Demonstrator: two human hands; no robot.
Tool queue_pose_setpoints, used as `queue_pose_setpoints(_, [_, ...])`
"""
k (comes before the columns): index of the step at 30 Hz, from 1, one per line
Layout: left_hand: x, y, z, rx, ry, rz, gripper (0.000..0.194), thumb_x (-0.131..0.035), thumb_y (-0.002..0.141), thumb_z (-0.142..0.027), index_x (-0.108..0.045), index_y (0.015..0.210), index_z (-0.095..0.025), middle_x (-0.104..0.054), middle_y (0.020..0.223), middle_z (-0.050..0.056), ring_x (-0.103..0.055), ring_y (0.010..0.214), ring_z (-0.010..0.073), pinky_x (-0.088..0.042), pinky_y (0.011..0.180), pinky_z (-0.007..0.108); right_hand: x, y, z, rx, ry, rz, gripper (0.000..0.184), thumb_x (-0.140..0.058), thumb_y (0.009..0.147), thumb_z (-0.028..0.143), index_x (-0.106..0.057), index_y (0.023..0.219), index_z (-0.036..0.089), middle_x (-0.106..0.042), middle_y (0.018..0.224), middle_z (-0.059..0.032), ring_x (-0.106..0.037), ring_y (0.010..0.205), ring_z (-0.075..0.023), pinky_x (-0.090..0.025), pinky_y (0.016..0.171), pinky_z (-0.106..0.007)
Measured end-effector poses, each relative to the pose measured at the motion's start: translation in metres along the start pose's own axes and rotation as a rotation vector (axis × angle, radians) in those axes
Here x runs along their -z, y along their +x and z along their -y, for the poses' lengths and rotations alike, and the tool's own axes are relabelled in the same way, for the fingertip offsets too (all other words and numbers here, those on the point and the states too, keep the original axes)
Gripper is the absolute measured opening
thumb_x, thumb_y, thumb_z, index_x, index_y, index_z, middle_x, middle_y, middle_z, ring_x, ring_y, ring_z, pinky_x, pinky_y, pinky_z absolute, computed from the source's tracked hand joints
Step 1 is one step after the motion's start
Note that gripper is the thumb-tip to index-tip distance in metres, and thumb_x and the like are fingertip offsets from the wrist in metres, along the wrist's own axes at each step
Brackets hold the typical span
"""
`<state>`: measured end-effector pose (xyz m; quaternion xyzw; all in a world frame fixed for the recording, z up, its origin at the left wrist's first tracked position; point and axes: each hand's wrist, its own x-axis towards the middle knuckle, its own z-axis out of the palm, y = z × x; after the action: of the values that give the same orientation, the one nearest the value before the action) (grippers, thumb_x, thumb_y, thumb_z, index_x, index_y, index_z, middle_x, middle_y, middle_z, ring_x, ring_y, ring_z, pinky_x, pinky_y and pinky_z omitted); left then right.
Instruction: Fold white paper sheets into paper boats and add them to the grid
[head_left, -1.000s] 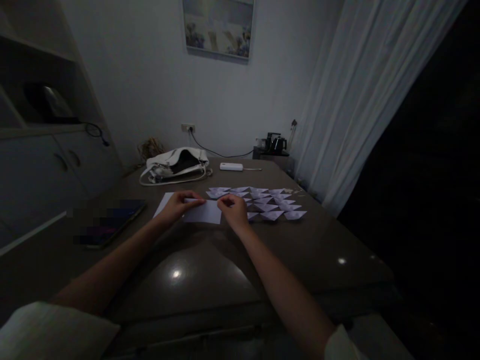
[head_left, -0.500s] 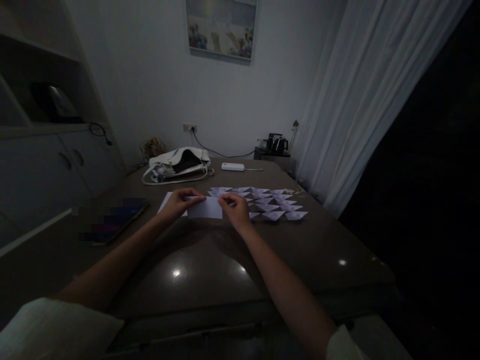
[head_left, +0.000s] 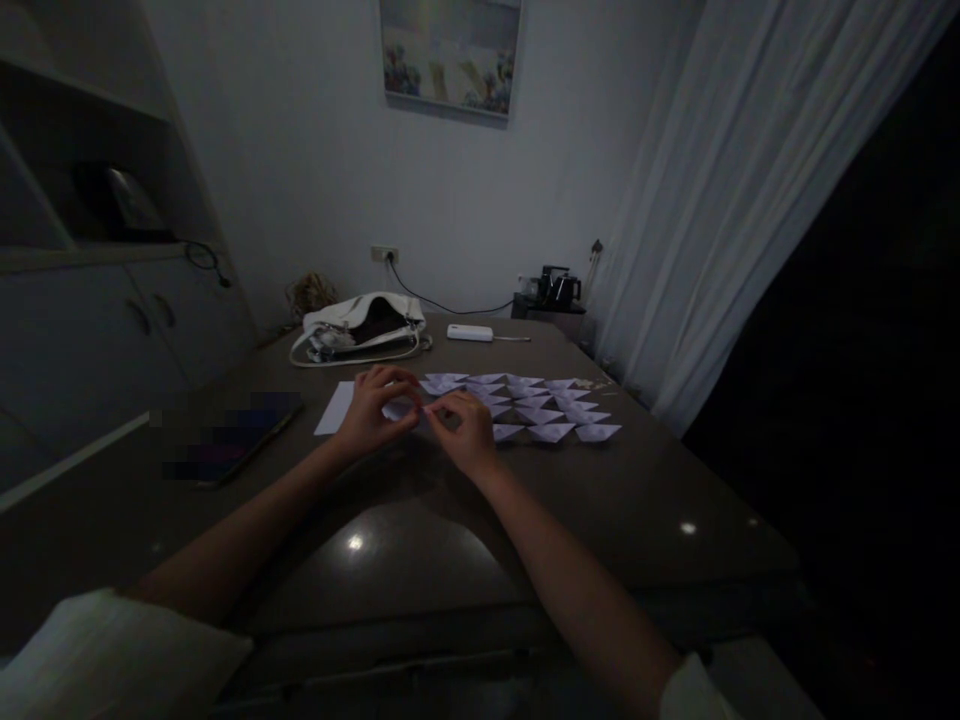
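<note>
Between my two hands is a small white sheet of paper (head_left: 397, 409), mostly hidden behind the fingers. My left hand (head_left: 377, 410) pinches it, thumb and fingertips meeting at its right side. The fingertips of my right hand (head_left: 463, 428) close on the same paper, close to the left fingertips. Just left of my left hand, more white paper (head_left: 335, 408) lies flat on the table. Several folded paper boats (head_left: 551, 432) stand in rows to the right, behind and beside my right hand.
A dark table (head_left: 600, 510) spans the view. At its back are a white handbag (head_left: 360, 328) and a white power bank (head_left: 470, 332) with a short cable. A phone-like dark device (head_left: 244, 440), partly blurred out, lies at left. A white curtain (head_left: 697, 200) hangs at right.
The paper was held up flat, facing me, between both hands; now it is tilted and mostly hidden. My hands have drawn together until their fingertips nearly meet. The view has shifted slightly.
</note>
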<state>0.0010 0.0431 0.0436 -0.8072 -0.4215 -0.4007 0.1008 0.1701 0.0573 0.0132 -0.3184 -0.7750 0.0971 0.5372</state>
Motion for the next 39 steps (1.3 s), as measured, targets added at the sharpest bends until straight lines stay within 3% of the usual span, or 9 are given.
queue_pose_setpoints(14, [0.001,0.000,0.003,0.054,-0.046,0.028,0.012,-0.057,0.074,-0.030,-0.060,0.068,-0.020,-0.067,0.097,0.006,-0.054,0.099,0.0261,-0.031,0.088,0.038,0.004,0.001,0.007,0.058,0.041,-0.036,0.013,-0.057,0.080,0.020,-0.060,0.068,0.020,-0.063,0.072,-0.0025,-0.058,0.076,-0.0180,-0.043,0.074,-0.029])
queue_pose_setpoints(20, [0.003,0.000,0.014,0.090,-0.020,0.030,0.009,-0.059,0.072,-0.029,-0.060,0.067,-0.022,-0.068,0.098,0.005,-0.053,0.101,0.0270,-0.029,0.091,0.040,0.007,0.002,0.010,0.040,0.051,-0.061,0.015,-0.055,0.079,0.021,-0.056,0.064,0.020,-0.058,0.066,-0.0010,-0.055,0.068,-0.0167,-0.043,0.069,-0.028])
queue_pose_setpoints(32, [0.007,-0.001,0.038,0.207,-0.053,-0.039,0.006,-0.061,0.068,-0.027,-0.062,0.068,-0.021,-0.069,0.097,0.005,-0.052,0.102,0.0290,-0.028,0.094,0.042,0.010,0.005,0.009,-0.002,0.087,-0.159,0.016,-0.053,0.076,0.019,-0.053,0.061,0.020,-0.054,0.063,-0.0006,-0.053,0.065,-0.0164,-0.042,0.067,-0.028])
queue_pose_setpoints(39, [0.008,-0.001,0.055,0.357,-0.217,-0.150,0.014,-0.058,0.068,-0.034,-0.061,0.070,-0.020,-0.067,0.092,0.006,-0.056,0.096,0.0261,-0.037,0.091,0.038,0.016,0.008,0.007,-0.049,0.142,-0.259,0.013,-0.052,0.075,0.019,-0.052,0.062,0.020,-0.057,0.066,-0.0002,-0.053,0.066,-0.0153,-0.043,0.066,-0.026])
